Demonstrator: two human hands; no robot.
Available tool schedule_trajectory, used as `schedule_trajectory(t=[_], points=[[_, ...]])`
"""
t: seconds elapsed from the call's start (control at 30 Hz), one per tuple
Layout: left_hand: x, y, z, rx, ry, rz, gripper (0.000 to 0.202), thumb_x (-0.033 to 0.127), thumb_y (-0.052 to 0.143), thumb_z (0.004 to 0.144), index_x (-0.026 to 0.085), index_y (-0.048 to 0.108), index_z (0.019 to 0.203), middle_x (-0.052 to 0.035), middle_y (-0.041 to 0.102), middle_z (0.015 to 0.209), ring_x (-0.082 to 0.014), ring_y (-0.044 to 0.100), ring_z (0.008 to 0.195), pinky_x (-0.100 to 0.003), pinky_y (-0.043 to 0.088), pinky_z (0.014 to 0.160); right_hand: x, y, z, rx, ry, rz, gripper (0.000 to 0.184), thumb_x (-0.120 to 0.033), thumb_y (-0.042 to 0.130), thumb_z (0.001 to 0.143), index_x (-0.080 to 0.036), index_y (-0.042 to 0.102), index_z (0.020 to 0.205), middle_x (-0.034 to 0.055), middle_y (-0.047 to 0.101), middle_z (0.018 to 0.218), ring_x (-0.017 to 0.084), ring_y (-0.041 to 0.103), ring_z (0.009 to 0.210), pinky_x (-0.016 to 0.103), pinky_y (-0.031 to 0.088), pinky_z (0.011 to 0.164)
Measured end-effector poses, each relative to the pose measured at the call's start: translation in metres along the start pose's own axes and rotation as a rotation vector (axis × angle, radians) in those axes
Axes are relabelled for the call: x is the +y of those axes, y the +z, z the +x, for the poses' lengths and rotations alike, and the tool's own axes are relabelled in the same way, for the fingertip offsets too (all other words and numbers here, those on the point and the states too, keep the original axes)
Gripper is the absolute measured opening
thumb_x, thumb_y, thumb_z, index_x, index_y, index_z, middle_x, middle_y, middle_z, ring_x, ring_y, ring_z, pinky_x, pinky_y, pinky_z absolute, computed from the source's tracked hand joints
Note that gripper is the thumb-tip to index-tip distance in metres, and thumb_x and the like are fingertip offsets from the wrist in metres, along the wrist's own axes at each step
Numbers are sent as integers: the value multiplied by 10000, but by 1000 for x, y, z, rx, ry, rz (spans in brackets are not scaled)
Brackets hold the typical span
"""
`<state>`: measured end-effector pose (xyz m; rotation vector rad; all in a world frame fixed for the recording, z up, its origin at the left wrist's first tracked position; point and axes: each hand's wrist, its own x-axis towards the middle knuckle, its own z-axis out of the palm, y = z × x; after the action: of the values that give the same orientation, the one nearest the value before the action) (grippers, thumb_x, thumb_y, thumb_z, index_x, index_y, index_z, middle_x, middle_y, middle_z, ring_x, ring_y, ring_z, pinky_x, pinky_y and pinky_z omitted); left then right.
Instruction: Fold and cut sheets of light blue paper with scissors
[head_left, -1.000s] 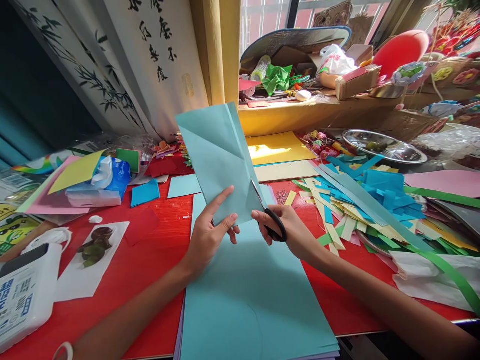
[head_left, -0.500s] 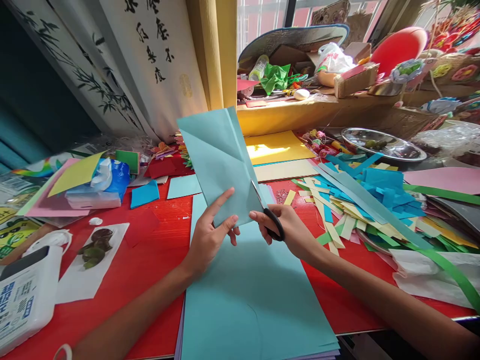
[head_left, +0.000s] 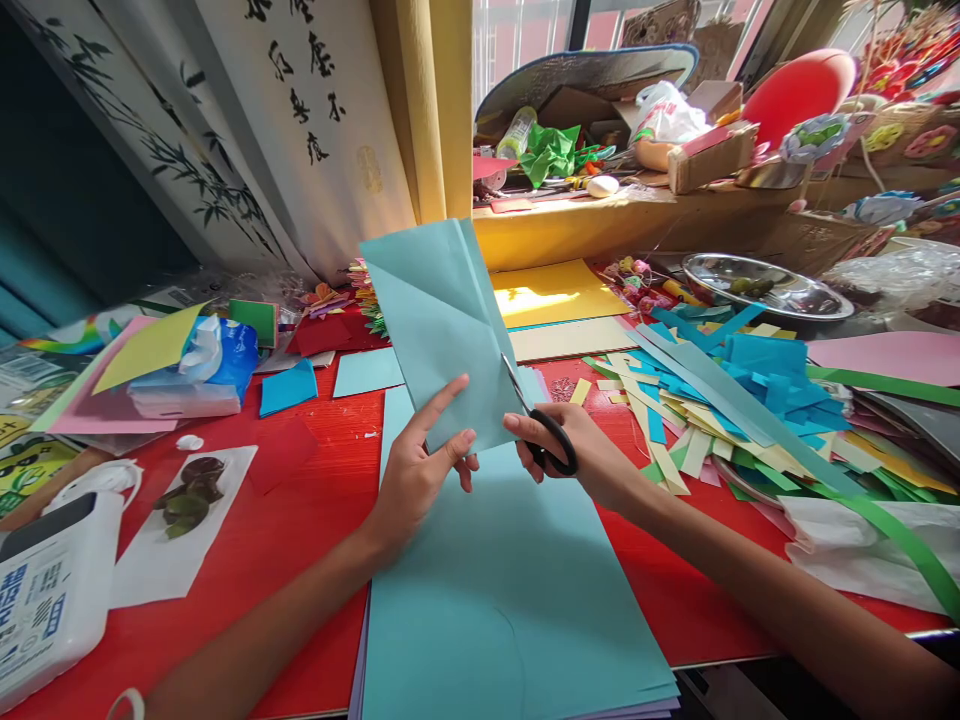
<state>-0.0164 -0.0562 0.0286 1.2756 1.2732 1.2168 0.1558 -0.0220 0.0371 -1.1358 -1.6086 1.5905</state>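
Note:
My left hand (head_left: 417,468) pinches the lower edge of a folded light-blue sheet of paper (head_left: 442,325) and holds it upright above the red table (head_left: 270,540). My right hand (head_left: 581,455) grips black-handled scissors (head_left: 541,425), whose blades bite into the right edge of that sheet. Beneath both hands lies a stack of large light-blue sheets (head_left: 502,590) on the table.
A heap of blue, yellow and green paper strips (head_left: 727,410) lies to the right, with a metal bowl (head_left: 765,285) behind it. To the left are a tissue pack (head_left: 206,365), a white container (head_left: 49,590) and a photo card (head_left: 184,500). A cluttered yellow sill (head_left: 637,215) runs behind.
The scissors have moved slightly up along the right edge of the folded sheet. My left hand holds the sheet in nearly the same place.

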Motion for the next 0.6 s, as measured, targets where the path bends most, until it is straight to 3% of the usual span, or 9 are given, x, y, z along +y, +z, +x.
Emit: schedule_trajectory(t=[0.07,0.13,0.23,0.27,0.33,0.43,0.5,0.6], points=[[2,-3,5,46,17,-44,542,288,594,744,321,445,1264,65,520,487,-83,509,449,-193,441,478,-4,-10,2,-96,31,-53,410,-541,529,737,-138,532,663,1,539,529,63,436,437,204,231,390],[4,-7,9,96,35,-86,555,278,613,726,318,455,1257,62,507,499,-89,514,468,-191,439,454,-8,-22,3,-236,24,-101,461,-566,522,732,-135,551,894,38,609,641,84,492,491,200,256,393],[7,-11,14,143,56,-137,566,261,631,706,306,470,1247,62,481,504,-92,512,490,-184,438,435,-12,-38,3,-376,-6,-154,648,-569,536,722,-179,398,1220,99,646,899,140,573,671,207,365,443],[8,-12,14,142,56,-145,566,258,632,705,305,471,1246,62,480,505,-91,509,490,-183,440,433,-12,-41,4,-338,-19,-158,658,-568,532,726,-193,379,1244,110,629,974,157,579,739,215,403,469],[7,-11,13,106,41,-148,565,258,627,713,312,464,1251,62,482,497,-92,507,484,-185,443,432,-12,-42,6,-142,-68,-125,563,-556,518,743,-201,447,1174,110,596,1048,177,568,830,230,454,514],[4,-8,8,-24,-20,-143,561,268,620,726,318,454,1259,57,500,486,-96,514,477,-189,446,425,-6,-35,11,121,-160,35,362,-483,567,742,-193,521,954,70,592,949,169,559,825,238,481,557],[1,-6,5,-151,-75,-125,553,275,623,727,313,461,1254,46,533,519,-95,519,475,-191,450,419,-2,-32,15,204,-218,166,305,-411,633,707,-199,512,890,28,570,848,147,553,765,239,483,558],[-3,-4,3,-349,-156,-86,539,275,617,737,304,464,1252,43,545,525,-90,514,458,-198,460,417,3,-31,18,286,-267,269,330,-334,672,669,-214,525,938,-16,530,754,98,501,600,217,437,480]])
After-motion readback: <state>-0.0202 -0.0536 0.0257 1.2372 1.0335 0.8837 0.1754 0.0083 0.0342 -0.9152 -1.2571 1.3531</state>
